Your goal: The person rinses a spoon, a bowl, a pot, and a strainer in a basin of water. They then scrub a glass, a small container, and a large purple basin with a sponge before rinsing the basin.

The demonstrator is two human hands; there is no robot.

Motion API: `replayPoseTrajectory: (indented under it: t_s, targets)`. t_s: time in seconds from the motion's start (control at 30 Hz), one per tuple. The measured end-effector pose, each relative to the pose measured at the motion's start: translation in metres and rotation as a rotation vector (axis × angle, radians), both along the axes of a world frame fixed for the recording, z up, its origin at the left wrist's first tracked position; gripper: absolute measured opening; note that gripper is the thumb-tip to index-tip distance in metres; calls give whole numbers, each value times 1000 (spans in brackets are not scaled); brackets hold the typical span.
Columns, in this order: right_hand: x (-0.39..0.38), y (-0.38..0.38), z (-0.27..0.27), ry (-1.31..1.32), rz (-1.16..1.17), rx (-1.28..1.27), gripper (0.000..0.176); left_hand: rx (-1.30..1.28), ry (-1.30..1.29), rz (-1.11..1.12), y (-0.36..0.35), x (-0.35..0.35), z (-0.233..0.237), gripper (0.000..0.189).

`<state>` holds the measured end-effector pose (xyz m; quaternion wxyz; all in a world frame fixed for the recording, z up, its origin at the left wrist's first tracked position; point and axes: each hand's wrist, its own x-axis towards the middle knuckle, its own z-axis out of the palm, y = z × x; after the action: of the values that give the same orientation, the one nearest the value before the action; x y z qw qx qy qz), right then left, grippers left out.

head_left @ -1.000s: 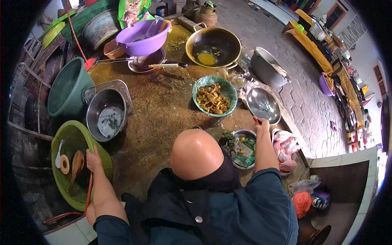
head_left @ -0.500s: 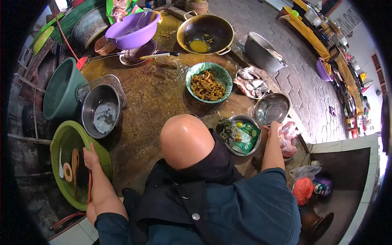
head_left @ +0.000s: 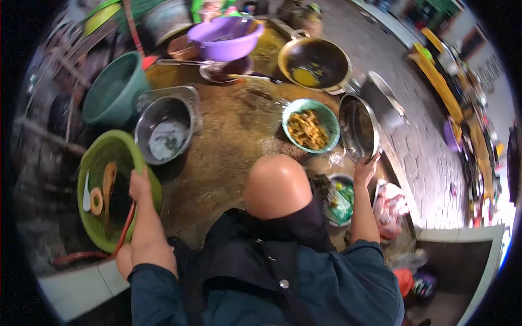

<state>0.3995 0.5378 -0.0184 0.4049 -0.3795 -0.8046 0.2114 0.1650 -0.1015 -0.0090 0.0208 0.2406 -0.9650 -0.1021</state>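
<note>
Green plastic forms the wide tub (head_left: 120,137), its rim pinched in my left hand's (head_left: 140,186) grip. My right hand (head_left: 365,171) pinches the near rim of a metal bowl (head_left: 358,127), tipped steeply, close beside a pale green bowl (head_left: 328,115) of brown food pieces (head_left: 307,130). Raw meat (head_left: 390,206) lies near my right forearm. Inside the tub: 1 wooden utensil (head_left: 110,179), 1 white spoon (head_left: 86,193), 1 ring (head_left: 96,191).

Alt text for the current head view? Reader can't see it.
A person's right hand holds a tilted metal bowl; their left hand grips the rim of a green tub. Beyond a bare knee, brown food in a teal bowl and a wok sit on a stained floor.
</note>
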Motion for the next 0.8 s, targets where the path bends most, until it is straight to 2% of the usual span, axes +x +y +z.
replayPoseTrajectory:
  t_s: [0.03, 0.07, 0.1, 0.13, 0.17, 0.2, 0.23, 0.27, 0.3, 0.33, 0.4, 0.43, 0.47, 0.5, 0.53, 0.57, 0.6, 0.67, 0.73, 0.77, 0.8]
  targets:
    - [-21, -3, 0, 5, 56, -42, 52, 70, -31, 46, 9, 4, 15, 48]
    - [-47, -9, 2, 7, 125, -84, 53, 140, -17, 43, -2, -2, 0, 46]
    - [-73, -62, 59, 72, 223, -393, 54, 213, 0, -5, -17, -11, -17, 47]
    - [-107, -55, 38, 122, 343, -131, 54, 294, 11, -4, -5, -7, 6, 44]
    - [-140, -50, 18, 172, 446, 139, 54, 521, -40, -118, -35, -37, -34, 38]
    - [-168, -78, 43, 249, 591, 261, 53, 536, -54, -244, -49, -46, -48, 32]
    - [-186, -125, 85, 246, 734, -96, 52, 380, -243, -340, -64, -73, -79, 43]
    - [-202, -171, 115, 202, 863, -454, 51, 297, -332, -364, -52, -44, -10, 40]
    - [-230, -190, 118, 173, 966, -164, 46, 303, -431, -388, -53, -36, 22, 39]
    - [-233, -243, 153, 209, 1112, -163, 47, 220, -534, -454, -72, -53, 22, 41]
    - [-295, -288, 140, 174, 1308, 2, 50, 489, -728, -421, -102, -67, 31, 42]
    - [-280, -342, 172, 72, 1358, -114, 55, 368, -632, -474, -106, -56, 48, 41]
    - [-289, -381, 175, 7, 1451, -389, 56, 241, -541, -521, -111, -33, 79, 40]
    - [-292, -417, 175, -18, 1548, -386, 53, 328, -331, -490, -106, 19, 124, 40]
    - [-296, -453, 174, -45, 1645, -385, 50, 339, -315, -444, -117, 43, 117, 40]
    - [-298, -488, 169, -132, 1613, -345, 48, 428, -243, -486, -132, 62, 107, 40]
    - [-297, -518, 161, -127, 1663, -172, 46, 515, -167, -528, -144, 85, 96, 41]
    - [-279, -574, 156, -260, 1681, -261, 41, 612, -73, -475, -154, 152, 72, 38]
    - [-276, -620, 123, -314, 1704, -281, 36, 952, -113, -233, -166, 219, 21, 35]
    - [-254, -639, 128, -239, 1700, -237, 34, 958, -45, -159, -168, 256, -1, 35]
    - [-255, -651, 105, -262, 1737, -238, 34, 960, 22, -84, -168, 292, -25, 36]
